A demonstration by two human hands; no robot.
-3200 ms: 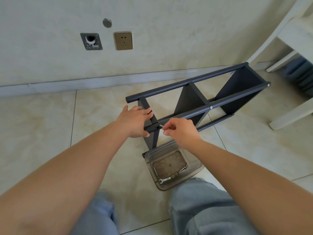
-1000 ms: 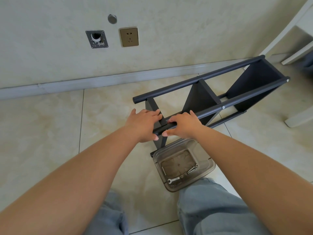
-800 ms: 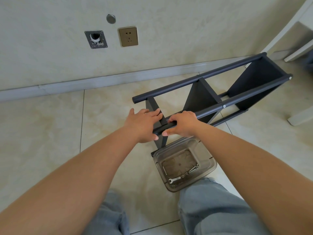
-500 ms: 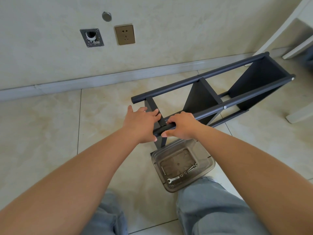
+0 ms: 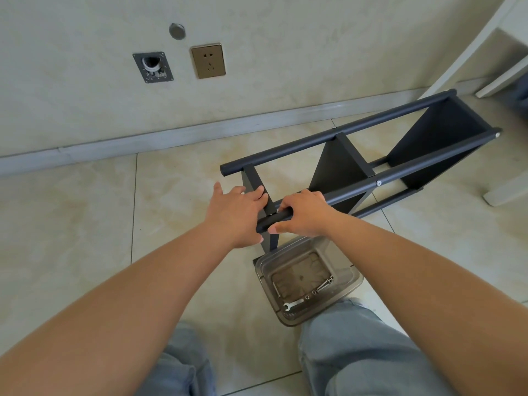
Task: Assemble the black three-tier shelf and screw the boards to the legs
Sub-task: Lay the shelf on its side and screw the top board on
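Observation:
The black three-tier shelf (image 5: 340, 164) lies on its side on the tiled floor, legs running from near me to the far right. My right hand (image 5: 304, 214) grips the near end of the upper front leg (image 5: 400, 174). My left hand (image 5: 237, 214) rests against the nearest board (image 5: 255, 181) and the leg's end, fingers over the board's edge. A silver screw head (image 5: 379, 183) shows on the leg at the middle board.
A clear plastic tub (image 5: 307, 280) sits on the floor by my knees, holding a small wrench (image 5: 292, 304) and several screws. White furniture legs (image 5: 503, 192) stand at the right. The wall with a socket (image 5: 208, 61) and baseboard runs behind.
My right hand, which earlier pinched something small at the leg, now wraps round the leg's near end. The left hand stays on the board. The shelf has hardly shifted in the last second.

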